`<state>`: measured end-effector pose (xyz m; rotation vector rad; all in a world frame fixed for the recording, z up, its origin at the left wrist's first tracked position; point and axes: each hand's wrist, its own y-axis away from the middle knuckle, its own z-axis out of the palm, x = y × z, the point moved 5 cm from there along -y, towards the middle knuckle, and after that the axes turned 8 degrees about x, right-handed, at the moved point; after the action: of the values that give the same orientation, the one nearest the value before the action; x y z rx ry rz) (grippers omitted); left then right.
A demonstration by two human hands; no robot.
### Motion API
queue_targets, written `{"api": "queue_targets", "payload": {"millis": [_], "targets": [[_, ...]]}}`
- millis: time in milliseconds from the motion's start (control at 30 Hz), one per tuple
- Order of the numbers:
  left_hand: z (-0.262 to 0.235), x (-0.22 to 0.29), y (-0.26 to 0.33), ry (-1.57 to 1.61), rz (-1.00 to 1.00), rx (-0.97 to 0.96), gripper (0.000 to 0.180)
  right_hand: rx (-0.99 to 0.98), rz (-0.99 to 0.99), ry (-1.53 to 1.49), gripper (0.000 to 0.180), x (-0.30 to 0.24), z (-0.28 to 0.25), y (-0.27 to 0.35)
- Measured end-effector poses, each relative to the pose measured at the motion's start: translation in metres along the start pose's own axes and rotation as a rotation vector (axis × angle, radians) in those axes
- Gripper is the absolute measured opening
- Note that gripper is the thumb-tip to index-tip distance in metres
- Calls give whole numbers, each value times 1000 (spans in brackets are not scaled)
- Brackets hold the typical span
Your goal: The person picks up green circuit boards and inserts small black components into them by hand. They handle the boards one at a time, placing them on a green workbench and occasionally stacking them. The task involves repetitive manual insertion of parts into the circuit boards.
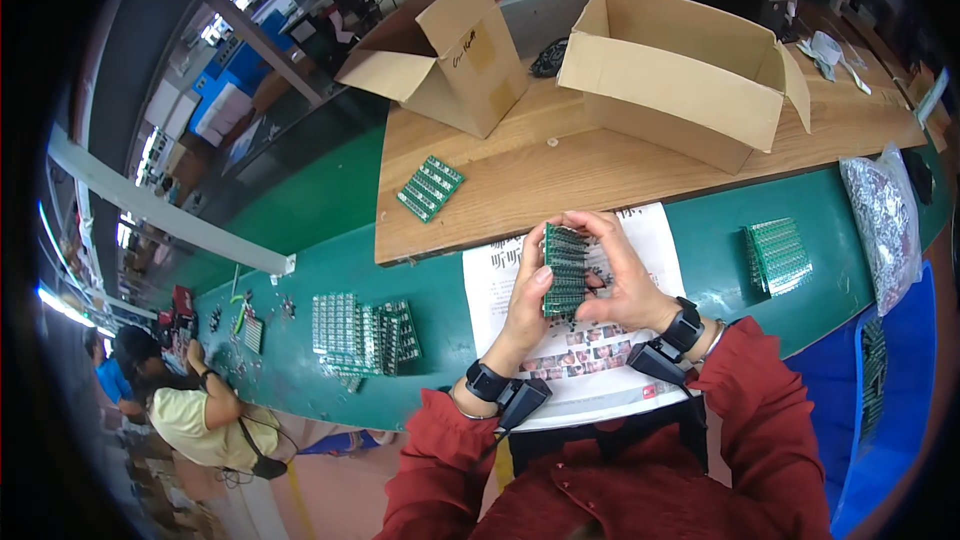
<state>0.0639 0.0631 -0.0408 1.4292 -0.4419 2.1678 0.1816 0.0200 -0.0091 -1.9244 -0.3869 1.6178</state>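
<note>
Left hand [525, 290] and right hand [622, 275] each grip pinched on a green circuit-board panel [566, 268]; panel held upright above the printed sheet [655, 240] at the table's [330, 260] near edge.

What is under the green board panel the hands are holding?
Under the board panel, held by the left hand and right hand, lies a white printed sheet on the green bench. The sheet's middle is covered by hands and panel.

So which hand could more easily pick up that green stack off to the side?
Probably the right hand: the stack of green boards lies on its side of the bench, though both hands, left hand included, now hold a green panel.
</note>
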Motion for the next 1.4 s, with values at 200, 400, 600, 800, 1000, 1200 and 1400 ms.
{"api": "queue_targets", "payload": {"millis": [200,400,600,800,1000,1200,1400], "targets": [[-3,-6,1,87,-37,-70,68,254,-60,219,35,1,-21,-3],[4,-13,4,-28,-68,-110,69,305,-94,224,28,1,-16,-3],[2,-15,4,-82,-123,-48,73,223,-220,418,32,-5,-12,-7],[1,-16,2,-59,-116,-40,70,260,-139,348,39,-4,-16,-8],[1,-15,2,-79,-105,-57,72,212,-106,268,43,4,-14,-4],[4,-14,1,-79,-112,-76,71,176,-244,343,40,-2,-15,-7],[0,-17,1,9,-113,-77,65,251,-46,245,41,5,-17,-5]]}}
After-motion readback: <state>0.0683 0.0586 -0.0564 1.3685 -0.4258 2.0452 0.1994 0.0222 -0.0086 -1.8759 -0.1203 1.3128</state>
